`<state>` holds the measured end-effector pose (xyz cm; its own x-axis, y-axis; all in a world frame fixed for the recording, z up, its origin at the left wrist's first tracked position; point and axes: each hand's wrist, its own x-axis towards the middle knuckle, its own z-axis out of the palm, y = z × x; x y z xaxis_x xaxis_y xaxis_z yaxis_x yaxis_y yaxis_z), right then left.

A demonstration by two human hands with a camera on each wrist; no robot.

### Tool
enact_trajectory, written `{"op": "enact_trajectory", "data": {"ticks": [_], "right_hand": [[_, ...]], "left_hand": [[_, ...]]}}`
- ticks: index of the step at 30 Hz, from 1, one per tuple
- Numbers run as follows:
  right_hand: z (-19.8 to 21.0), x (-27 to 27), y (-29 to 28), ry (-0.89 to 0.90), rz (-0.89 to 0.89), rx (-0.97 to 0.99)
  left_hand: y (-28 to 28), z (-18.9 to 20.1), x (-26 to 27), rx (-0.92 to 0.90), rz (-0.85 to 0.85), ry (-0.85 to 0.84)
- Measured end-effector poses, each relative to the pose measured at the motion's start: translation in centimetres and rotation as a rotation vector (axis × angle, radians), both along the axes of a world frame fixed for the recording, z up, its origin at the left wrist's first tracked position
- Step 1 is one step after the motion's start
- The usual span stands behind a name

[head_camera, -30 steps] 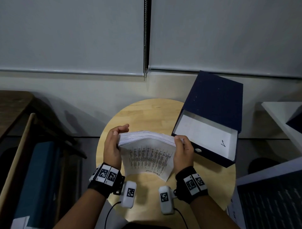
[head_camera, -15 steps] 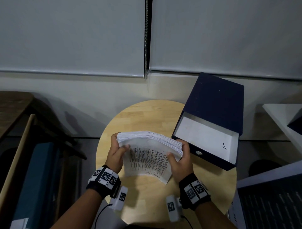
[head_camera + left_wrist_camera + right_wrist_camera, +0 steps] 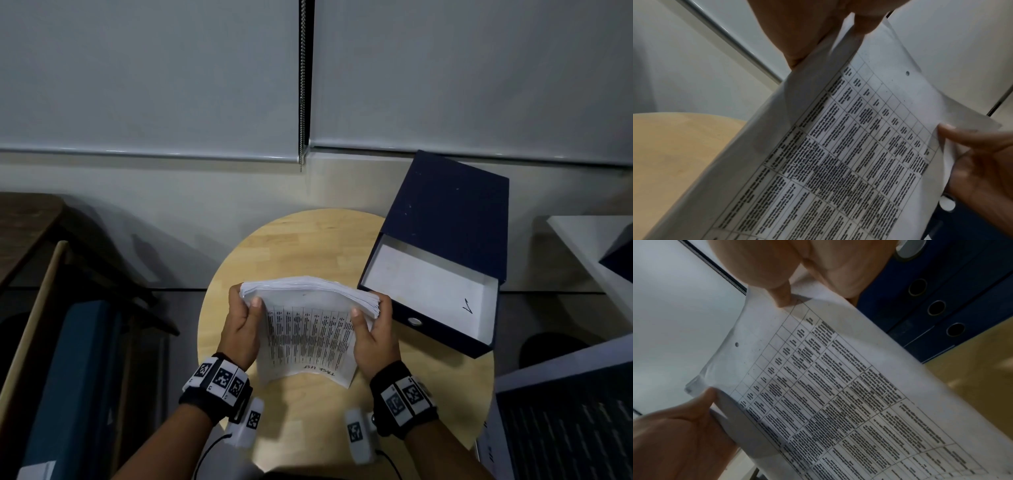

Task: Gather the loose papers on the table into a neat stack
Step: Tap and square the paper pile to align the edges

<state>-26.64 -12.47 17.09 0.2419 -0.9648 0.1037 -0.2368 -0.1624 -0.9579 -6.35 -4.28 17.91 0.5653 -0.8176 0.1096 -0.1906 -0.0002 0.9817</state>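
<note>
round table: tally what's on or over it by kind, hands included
paper stack: 1, held up over the wooden round table
dark blue file box: 1, lying on the table's right side
hands: 2, left hand and right hand, each gripping one side of the stack
total: 4

The left hand (image 3: 241, 329) slid toward six o'clock, its thumb now pressing the paper stack's (image 3: 308, 329) printed face.
</note>
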Motion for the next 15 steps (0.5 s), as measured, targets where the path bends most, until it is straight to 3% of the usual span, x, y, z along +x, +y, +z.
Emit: {"op": "enact_trajectory", "data": {"ticks": [4, 7, 15], "right_hand": [[0.9, 0.3, 0.0, 0.000, -0.001, -0.024], [1.8, 0.4, -0.2, -0.036, -0.053, -0.082], [-0.1, 0.5, 0.3, 0.101, 0.027, 0.133]], "left_hand": [[-0.2, 0.5, 0.0, 0.032, 0.045, -0.130], [0.0, 1.3, -0.5, -0.051, 0.106, -0.240], [0.3, -1.0, -1.5, 0.148, 0.013, -0.185]]}}
